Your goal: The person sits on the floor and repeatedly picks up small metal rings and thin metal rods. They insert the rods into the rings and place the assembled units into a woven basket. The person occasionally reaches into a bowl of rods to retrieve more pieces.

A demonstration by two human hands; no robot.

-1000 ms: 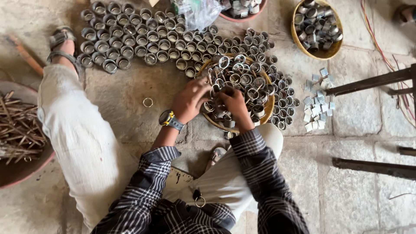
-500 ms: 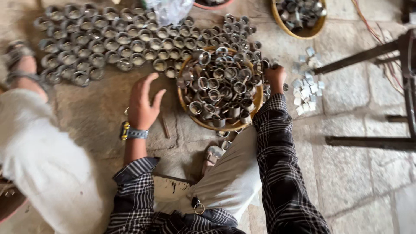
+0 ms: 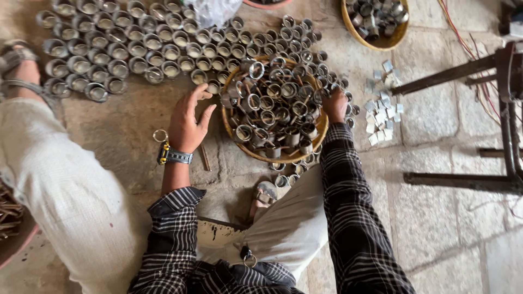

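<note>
The left hand (image 3: 188, 122) hovers open, fingers spread, just beside the left rim of the shallow round woven basket (image 3: 235, 140), which is heaped with short metal rings (image 3: 275, 103). The right hand (image 3: 334, 105) grips the basket's right edge. Rows of upright metal rings (image 3: 117, 46) stand on the stone floor (image 3: 430, 218) to the upper left. Small square metal pieces (image 3: 381, 106) lie scattered right of the basket. A second yellow bowl of metal parts (image 3: 376, 24) sits at top right.

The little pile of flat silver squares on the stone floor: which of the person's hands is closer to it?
Right. The right hand grips the round basket at its rim on the side facing the silver squares; the left hand lies beyond the basket's far side.
</note>
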